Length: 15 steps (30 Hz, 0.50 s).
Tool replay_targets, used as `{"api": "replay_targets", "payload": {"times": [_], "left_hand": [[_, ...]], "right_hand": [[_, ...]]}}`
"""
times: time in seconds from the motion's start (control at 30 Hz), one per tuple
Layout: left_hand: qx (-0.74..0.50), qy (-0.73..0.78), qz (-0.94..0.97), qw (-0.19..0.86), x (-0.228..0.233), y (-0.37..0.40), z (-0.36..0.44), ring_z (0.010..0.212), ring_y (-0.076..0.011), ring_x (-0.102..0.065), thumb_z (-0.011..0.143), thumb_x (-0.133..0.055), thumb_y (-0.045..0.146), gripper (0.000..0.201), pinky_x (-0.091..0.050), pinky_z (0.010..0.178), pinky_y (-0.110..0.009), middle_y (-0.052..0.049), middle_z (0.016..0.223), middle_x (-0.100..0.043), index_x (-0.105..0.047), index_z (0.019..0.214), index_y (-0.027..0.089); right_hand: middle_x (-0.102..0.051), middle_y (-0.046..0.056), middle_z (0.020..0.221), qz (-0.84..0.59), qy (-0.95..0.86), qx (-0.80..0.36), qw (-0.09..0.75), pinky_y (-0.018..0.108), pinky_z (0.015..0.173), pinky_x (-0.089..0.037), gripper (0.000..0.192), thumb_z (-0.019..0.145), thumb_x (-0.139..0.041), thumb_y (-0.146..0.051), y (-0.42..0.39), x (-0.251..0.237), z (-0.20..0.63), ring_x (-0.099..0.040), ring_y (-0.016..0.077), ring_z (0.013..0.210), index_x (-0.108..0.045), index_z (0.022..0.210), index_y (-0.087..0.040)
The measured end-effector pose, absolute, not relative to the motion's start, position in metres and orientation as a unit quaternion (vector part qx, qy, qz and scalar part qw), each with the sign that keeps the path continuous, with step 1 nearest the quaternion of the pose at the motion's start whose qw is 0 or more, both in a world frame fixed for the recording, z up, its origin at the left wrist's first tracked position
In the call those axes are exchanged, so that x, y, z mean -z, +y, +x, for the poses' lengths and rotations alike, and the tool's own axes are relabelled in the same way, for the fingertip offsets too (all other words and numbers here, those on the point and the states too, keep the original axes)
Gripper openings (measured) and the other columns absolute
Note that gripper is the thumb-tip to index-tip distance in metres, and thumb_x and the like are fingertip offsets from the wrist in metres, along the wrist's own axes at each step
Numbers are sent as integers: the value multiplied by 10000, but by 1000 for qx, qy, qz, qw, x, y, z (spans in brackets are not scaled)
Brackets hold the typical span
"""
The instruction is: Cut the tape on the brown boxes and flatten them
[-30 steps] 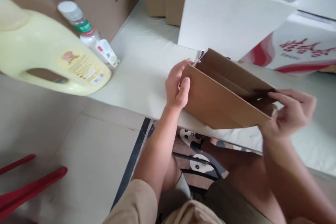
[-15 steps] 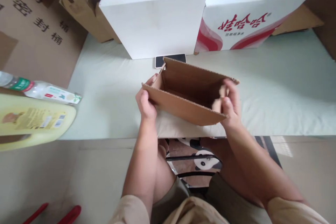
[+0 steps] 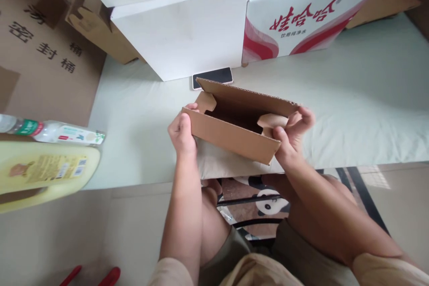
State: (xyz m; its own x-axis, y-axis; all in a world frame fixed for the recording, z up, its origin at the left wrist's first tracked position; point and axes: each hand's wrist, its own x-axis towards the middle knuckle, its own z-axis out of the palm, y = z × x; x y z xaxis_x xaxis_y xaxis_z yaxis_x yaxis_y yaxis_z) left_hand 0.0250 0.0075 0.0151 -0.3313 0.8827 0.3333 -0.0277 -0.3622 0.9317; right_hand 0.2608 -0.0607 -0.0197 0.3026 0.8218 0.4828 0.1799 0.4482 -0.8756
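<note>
A brown cardboard box [image 3: 231, 136] is held tilted above the front edge of the table, its open top facing me. My left hand [image 3: 183, 132] grips its left end, thumb on the near wall and fingers behind. At the right end, my right hand [image 3: 291, 136] has its thumb by the near corner and its fingers at the far corner. Small notched end flaps [image 3: 273, 121] fold inward at both ends. The inside of the box is dark, and its bottom is hard to see.
Behind the box, a phone [image 3: 212, 77] lies on the pale green cloth [image 3: 351, 94]. White cartons [image 3: 184, 38] stand stacked at the back, one with red lettering [image 3: 301, 18]. To the left are a large brown carton [image 3: 40, 67], a clear bottle [image 3: 47, 130] and a yellow jug [image 3: 50, 170].
The end flaps have folded inward and show more clearly. My right hand's fingers have shifted from inside the right end to the far corner. The view has turned slightly.
</note>
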Motion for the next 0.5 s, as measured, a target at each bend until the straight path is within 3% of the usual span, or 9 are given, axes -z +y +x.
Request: {"api": "replay_targets", "payload": {"times": [0.1, 0.17, 0.37, 0.5], "left_hand": [[-677, 442, 471, 352, -15, 7, 23, 873, -196, -727, 859, -702, 663, 470, -556, 749, -307, -80, 995, -811, -831, 860, 211], [-676, 436, 473, 360, -14, 7, 22, 849, -189, -719, 860, -708, 656, 465, -545, 722, -295, -78, 988, -807, -838, 895, 212], [-673, 421, 483, 370, -12, 8, 19, 898, -201, -729, 858, -723, 650, 449, -552, 784, -305, -68, 985, -801, -837, 923, 221], [-668, 416, 483, 385, -11, 7, 18, 848, -191, -721, 874, -720, 633, 419, -545, 762, -305, -50, 913, -785, -829, 935, 233]], "right_hand": [[-608, 8, 1329, -435, -525, -257, 685, 554, 1077, -525, 439, 960, -643, -469, -59, 15, 259, -621, 267, 1243, -445, 1351, -489], [-646, 26, 1222, -439, -514, -285, 680, 498, 971, -578, 358, 969, -630, -494, -59, 14, 260, -671, 251, 1099, -524, 1304, -424], [-657, 33, 1191, -429, -512, -294, 683, 497, 1072, -507, 190, 968, -646, -486, -58, 11, 262, -642, 237, 1166, -651, 1057, -318], [-666, 35, 1160, -424, -513, -290, 688, 521, 1064, -489, 263, 881, -697, -545, -56, 11, 265, -622, 263, 1154, -676, 967, -297]]}}
